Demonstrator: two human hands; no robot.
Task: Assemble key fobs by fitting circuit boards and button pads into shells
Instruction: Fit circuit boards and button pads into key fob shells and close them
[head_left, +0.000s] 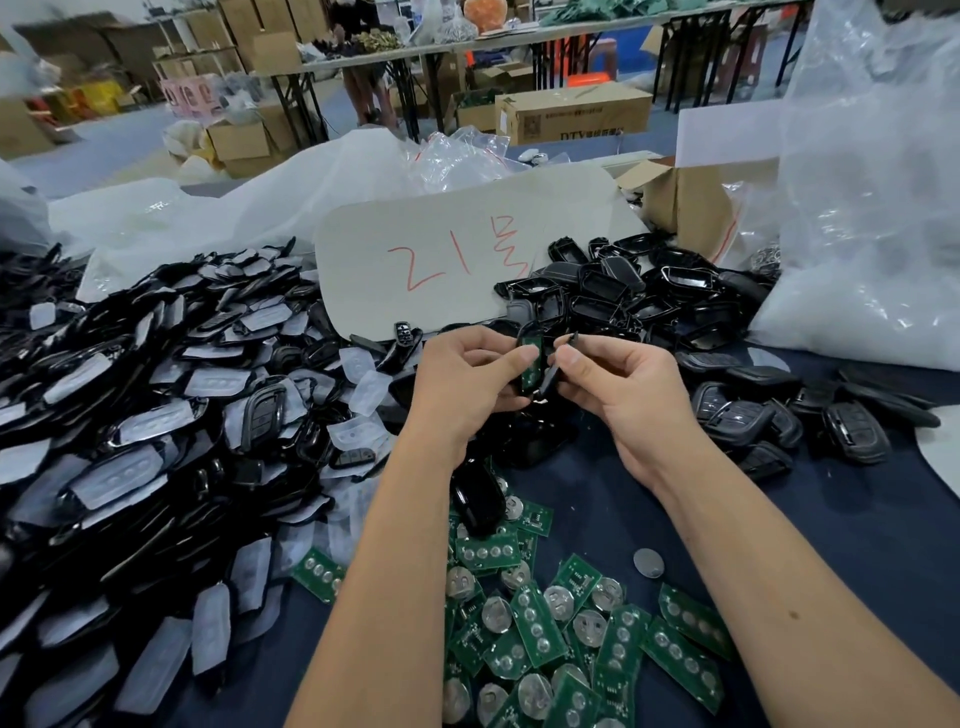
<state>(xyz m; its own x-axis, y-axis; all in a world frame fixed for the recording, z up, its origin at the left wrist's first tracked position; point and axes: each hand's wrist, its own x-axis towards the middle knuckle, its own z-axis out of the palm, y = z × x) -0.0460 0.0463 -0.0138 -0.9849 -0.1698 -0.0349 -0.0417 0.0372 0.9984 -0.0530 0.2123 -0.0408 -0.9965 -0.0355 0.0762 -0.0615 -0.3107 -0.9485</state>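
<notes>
At centre frame, the left hand (470, 371) pinches a shell half (531, 358) with a green circuit board seated in it, thumb curled over its face. Just beside it, the right hand (618, 387) holds a second black shell piece (558, 364) between thumb and curled fingers. Both parts look light and rigid; glossy plastic is likely slippery, so edge grips suit. The board is probably fragile: avoid pressing components. Loose circuit boards (571, 634) lie at lower centre, button pads (119, 475) at left.
</notes>
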